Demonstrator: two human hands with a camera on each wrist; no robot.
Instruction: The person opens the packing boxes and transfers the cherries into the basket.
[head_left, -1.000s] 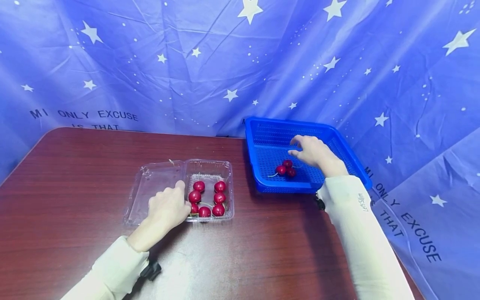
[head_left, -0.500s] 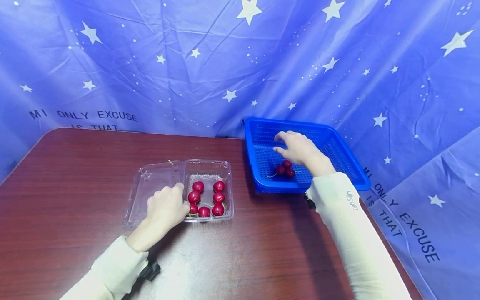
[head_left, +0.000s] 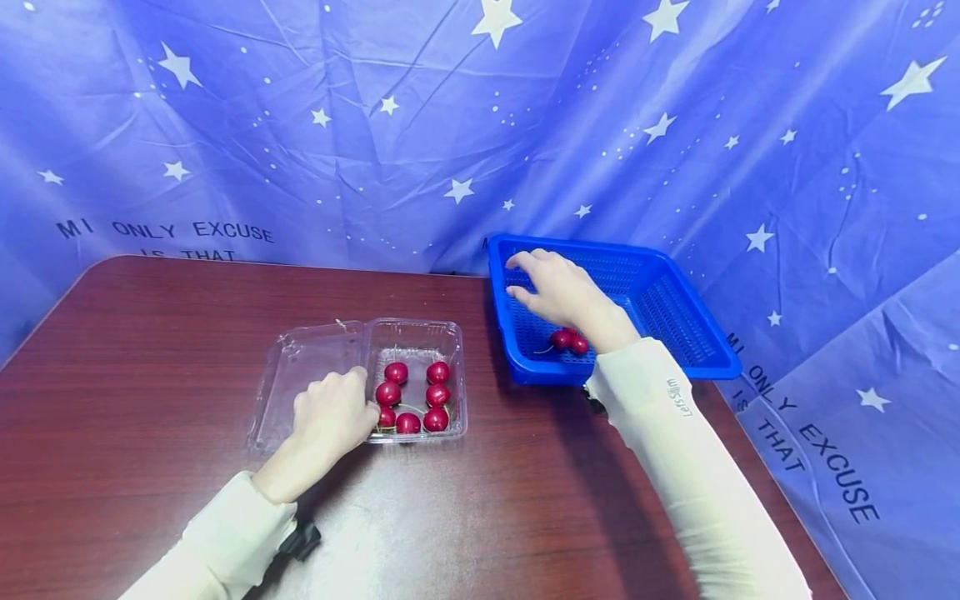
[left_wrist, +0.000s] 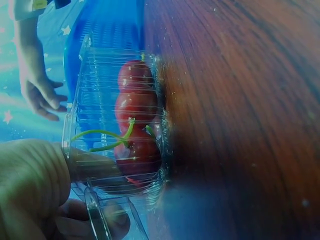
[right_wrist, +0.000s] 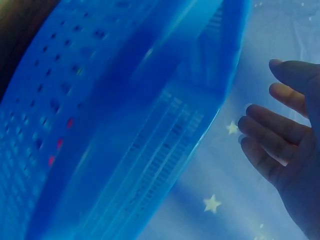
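My left hand (head_left: pixel 332 412) grips the near hinge side of a clear plastic clamshell box (head_left: pixel 457 350). In the left wrist view the thumb lies inside the box wall and curled fingers (left_wrist: pixel 117 220) stay outside it. Several red cherries (head_left: pixel 438 395) with green stems sit in the box. Its lid (head_left: pixel 303 358) lies folded back to the left. My right hand (head_left: pixel 558 287) hovers over the left part of a blue plastic basket (head_left: pixel 697 333), fingers spread and holding nothing. Below the wrist, cherries (head_left: pixel 561 339) rest on the basket floor, partly hidden by the arm.
Both containers stand on a dark red wooden table (head_left: pixel 150 358), the basket at the back right. A blue curtain with white stars (head_left: pixel 420 108) hangs close behind the table and along its right side.
My right hand has moved left across the basket, from above its middle to its left side, with the fingers still spread. The left hand and the box have kept their place.
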